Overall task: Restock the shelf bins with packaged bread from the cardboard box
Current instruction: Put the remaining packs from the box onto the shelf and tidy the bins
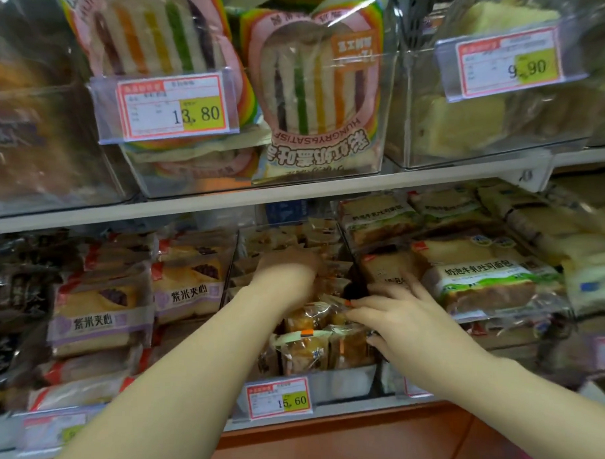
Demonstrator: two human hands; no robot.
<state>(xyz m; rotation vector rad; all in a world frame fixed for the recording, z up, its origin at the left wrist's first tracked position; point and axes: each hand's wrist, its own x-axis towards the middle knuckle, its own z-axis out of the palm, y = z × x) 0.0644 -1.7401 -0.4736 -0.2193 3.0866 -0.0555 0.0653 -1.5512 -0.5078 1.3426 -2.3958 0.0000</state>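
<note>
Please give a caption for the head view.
Left hand and right hand reach among small bread packets in a clear shelf bin.

Even, fairly bright store light falls from above and in front, leaving no hard shadows. The 13.80 price tag (176, 108) is the sharpest thing in view, its figures easy to read. Right of it, the clear bin front (331, 154) carries pale streaks of glare, and the 9.90 tag (509, 65) farther right is softer. Left of it, the packets (30, 134) smear into blur. Below it the shelf board (226, 199) bows with wide-angle distortion, and the bins underneath sit in dimmer shade, where the left hand (286, 266) and right hand (401, 311) look smooth and slightly blurred.
</note>
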